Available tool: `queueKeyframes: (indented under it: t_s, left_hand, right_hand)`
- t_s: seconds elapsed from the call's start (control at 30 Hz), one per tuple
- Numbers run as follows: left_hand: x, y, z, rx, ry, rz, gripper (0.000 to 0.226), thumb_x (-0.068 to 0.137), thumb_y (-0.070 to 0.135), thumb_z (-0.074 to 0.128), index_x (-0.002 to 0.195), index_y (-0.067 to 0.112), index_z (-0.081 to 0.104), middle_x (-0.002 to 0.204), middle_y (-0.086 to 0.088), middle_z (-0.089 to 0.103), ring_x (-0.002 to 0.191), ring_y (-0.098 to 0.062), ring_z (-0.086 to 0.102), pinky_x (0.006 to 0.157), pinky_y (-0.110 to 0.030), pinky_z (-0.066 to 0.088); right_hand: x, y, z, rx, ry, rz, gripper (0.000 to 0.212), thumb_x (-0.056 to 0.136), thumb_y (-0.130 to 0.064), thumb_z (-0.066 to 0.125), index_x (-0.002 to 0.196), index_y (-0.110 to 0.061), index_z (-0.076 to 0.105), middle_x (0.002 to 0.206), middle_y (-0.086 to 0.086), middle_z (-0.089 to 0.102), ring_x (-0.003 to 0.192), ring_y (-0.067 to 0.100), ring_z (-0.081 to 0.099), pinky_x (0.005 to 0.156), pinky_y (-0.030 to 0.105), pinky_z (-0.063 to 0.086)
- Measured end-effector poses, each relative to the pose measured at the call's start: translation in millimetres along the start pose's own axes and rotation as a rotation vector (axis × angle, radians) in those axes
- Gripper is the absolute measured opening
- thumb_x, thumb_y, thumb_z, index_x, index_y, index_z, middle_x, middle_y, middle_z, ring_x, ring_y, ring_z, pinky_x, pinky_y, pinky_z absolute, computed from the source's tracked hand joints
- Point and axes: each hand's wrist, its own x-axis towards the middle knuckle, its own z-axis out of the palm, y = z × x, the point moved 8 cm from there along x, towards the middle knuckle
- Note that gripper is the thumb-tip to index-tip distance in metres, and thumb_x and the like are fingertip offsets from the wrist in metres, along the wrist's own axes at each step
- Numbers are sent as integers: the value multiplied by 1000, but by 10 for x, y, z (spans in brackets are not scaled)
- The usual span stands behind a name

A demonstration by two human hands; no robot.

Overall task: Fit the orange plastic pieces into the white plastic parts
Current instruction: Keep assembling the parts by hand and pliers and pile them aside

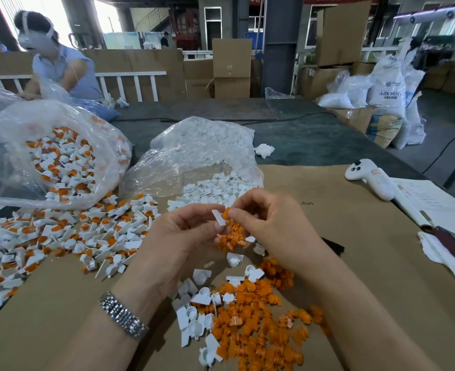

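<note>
Head view: left hand [179, 234] pinches one white plastic part [219, 217], a flat tab on a round cup, above the middle of the brown cardboard sheet [355, 236]. Right hand [269, 223] pinches one glossy orange piece [226, 213] against it. Loose orange pieces [256, 333] lie heaped toward the near edge. Two crinkled clear bags: one of white parts [202, 156], one of fitted parts [52, 156].
</note>
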Motion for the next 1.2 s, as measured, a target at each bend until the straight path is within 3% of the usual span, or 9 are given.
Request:
queueKeyframes:
  t_s: [0.13,0.27,0.37,0.5,0.77,0.97,1.2]
  left_hand:
    - [-45,98,21,157,30,105,30,70,24,82,100,27,82,97,-6,80,90,-21,78,73,-21,60]
    - [-98,177,11,420,96,243,28,86,14,78,100,39,79,88,3,80,83,-13,76,76,-19,59]
    - [-87,175,14,287,66,183,25,82,16,78,101,33,80,95,-1,80,85,-15,77,72,-15,57]
    - [-52,105,24,-36,-23,41,27,70,15,80,96,21,80,102,-16,78,87,-24,76,70,-24,61]
    - [-23,68,25,-245,-70,-41,27,76,4,76,103,1,79,107,-25,75,94,-29,77,75,-23,61]
    - [0,72,-24,-242,19,0,24,61,6,86,84,3,80,91,-18,76,86,-29,78,74,-26,62]
    - [13,10,-36,-211,25,-65,22,66,7,86,85,-2,77,94,-25,75,84,-28,77,71,-24,62]
  right_hand:
    - [-5,17,29,-43,42,2,8,94,-33,69,89,-26,68,65,-13,62,59,-2,58,57,15,44]
    - [-13,37,66,-54,76,21,12,94,-32,68,86,-24,66,62,-13,59,54,-4,54,51,14,40]
    - [-9,33,45,10,0,36,10,91,-37,72,92,-28,68,74,-11,67,65,3,63,59,16,50]
    - [-21,-33,18,30,-111,-47,23,89,-32,75,110,-38,66,94,-14,67,84,4,67,73,13,54]
    - [-20,-143,2,-98,17,-201,19,92,-23,73,110,-27,70,90,-11,69,85,7,68,79,30,58]
    - [-51,-213,29,-182,58,-275,20,91,-22,74,110,-21,69,89,-11,68,84,4,65,79,25,56]
    - [-61,-249,83,-276,53,-305,17,92,-21,72,108,-22,68,91,-13,64,84,2,61,76,14,51]
